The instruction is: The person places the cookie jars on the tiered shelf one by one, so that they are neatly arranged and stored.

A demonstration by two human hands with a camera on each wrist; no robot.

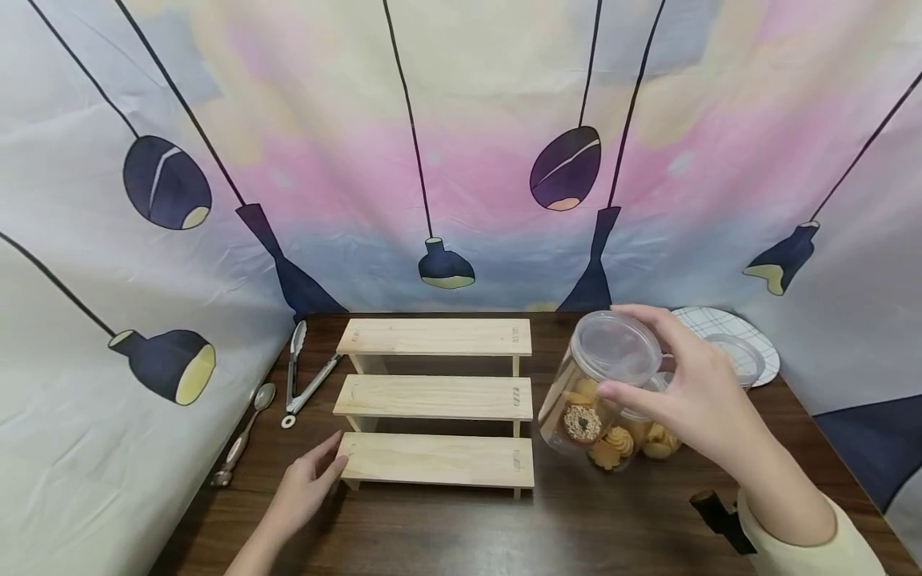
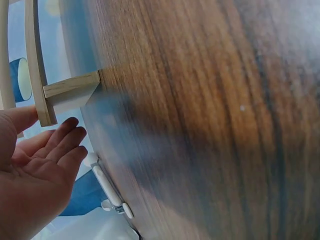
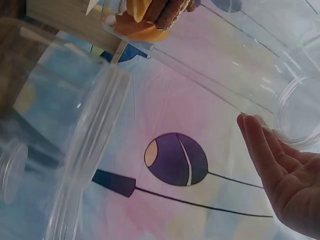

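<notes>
In the head view my right hand (image 1: 695,392) grips a clear lidded plastic jar (image 1: 569,400) near its top, thumb and fingers on opposite sides. The jar is tilted, with cookies and stick-shaped biscuits inside. Its cookies (image 3: 140,25) also show in the right wrist view. On the left, my left hand (image 1: 306,484) touches the left end of the lowest step of a three-step wooden rack (image 1: 435,460). From the left wrist, the thumb meets the board end (image 2: 47,117), while the other fingers (image 2: 65,150) extend loosely beside it.
Other clear jars (image 1: 659,440) of cookies stand behind the held one. A white checked plate (image 1: 695,320) lies at the back right, a clear lidded container (image 1: 742,360) over it. Metal tongs (image 1: 313,390) and an ornate spoon (image 1: 241,440) lie left of the rack.
</notes>
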